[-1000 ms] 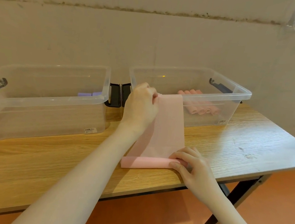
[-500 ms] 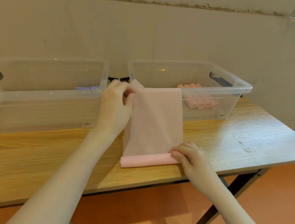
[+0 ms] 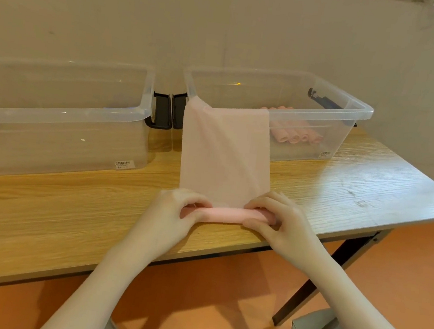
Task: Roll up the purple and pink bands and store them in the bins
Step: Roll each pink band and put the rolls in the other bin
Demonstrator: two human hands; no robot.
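Pink band [image 3: 225, 154]: rolled near end on table [image 3: 43, 206], pinched by left hand [image 3: 175, 213] and right hand [image 3: 282, 223]; far end draped over right bin [image 3: 362, 110]. Risk: uneven pressure, skewed roll; snagging on rim.

Soft, even light; sharp focus, faint shadows, wide-angle bending at the edges.
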